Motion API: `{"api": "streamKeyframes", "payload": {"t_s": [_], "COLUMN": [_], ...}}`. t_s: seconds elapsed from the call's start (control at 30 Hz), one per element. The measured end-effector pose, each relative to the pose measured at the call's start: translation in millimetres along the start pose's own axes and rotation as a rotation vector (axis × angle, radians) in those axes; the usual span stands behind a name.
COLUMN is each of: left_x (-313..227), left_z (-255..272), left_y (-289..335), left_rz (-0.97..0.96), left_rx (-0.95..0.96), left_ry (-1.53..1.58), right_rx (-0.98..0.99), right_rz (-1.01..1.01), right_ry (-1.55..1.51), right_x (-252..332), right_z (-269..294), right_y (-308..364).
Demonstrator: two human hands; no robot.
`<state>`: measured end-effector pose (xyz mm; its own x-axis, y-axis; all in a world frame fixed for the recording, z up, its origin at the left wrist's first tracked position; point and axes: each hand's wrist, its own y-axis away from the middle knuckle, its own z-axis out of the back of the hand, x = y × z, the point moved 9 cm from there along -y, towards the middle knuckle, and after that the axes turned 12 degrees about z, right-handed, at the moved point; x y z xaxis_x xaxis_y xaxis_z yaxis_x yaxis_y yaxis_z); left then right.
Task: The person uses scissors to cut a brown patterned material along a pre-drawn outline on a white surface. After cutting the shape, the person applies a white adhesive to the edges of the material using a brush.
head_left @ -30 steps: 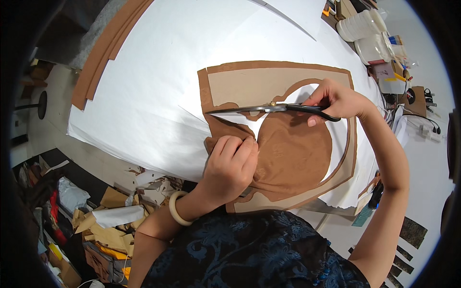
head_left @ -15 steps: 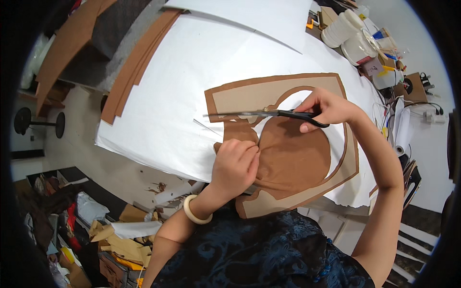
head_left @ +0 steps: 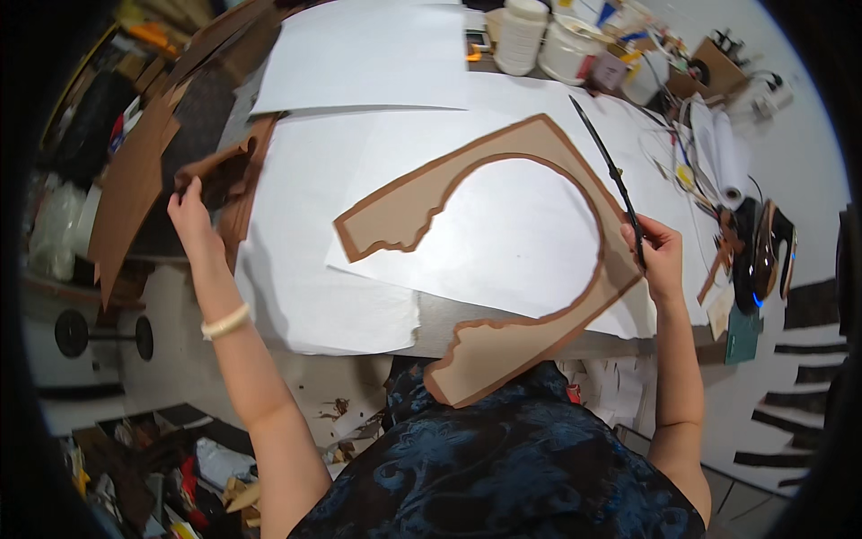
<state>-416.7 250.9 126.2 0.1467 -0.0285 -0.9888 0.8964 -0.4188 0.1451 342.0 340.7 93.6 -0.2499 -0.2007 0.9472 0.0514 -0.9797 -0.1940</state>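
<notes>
At the far left, my left hand [head_left: 195, 225] is closed on a curled piece of brown leather-like material [head_left: 220, 168], out beyond the paper. On the right, my right hand [head_left: 657, 256] grips scissors [head_left: 615, 171] with dark handles; their blades point away from me and look closed. Between the hands lies a tan panel with brown borders [head_left: 561, 137], its large rounded cut-out showing white beneath. Its right edge passes beside my right hand; whether the fingers touch it I cannot tell. The panel's near end overhangs the table's front edge, above my dark patterned clothing.
White paper [head_left: 296, 225] covers much of the table, with another white sheet [head_left: 359, 54] behind. White tubs [head_left: 521, 36] stand at the back right. Brown sheets [head_left: 135, 193] stick up at the left. A paper roll [head_left: 718, 153] and a glossy black object [head_left: 763, 242] are at the right.
My left hand has swung far left with the brown piece, out of the panel's opening. My right hand has moved right and nearer, turning the scissors from pointing left to pointing away.
</notes>
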Motion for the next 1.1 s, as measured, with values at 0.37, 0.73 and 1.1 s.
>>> {"api": "streamKeyframes", "payload": {"t_s": [0.37, 0.73, 1.1], "left_x": [106.5, 137.9, 127.8], "left_z": [-199.5, -247.5, -272.4], "left_y": [328.3, 258.4, 193.0], "left_rz": [-0.902, -0.996, -0.48], "left_rx": [0.986, 0.828, 0.789], "left_ry": [-1.017, -1.236, -1.084], "right_rx": [-0.145, 0.023, 0.255], "right_rz": [0.176, 0.382, 0.452], "right_ry": [0.853, 0.744, 0.715], "right_x": [-61.3, -9.0, -51.6], "right_z": [141.4, 94.1, -22.3], "right_y": [9.0, -59.7, -131.6]}}
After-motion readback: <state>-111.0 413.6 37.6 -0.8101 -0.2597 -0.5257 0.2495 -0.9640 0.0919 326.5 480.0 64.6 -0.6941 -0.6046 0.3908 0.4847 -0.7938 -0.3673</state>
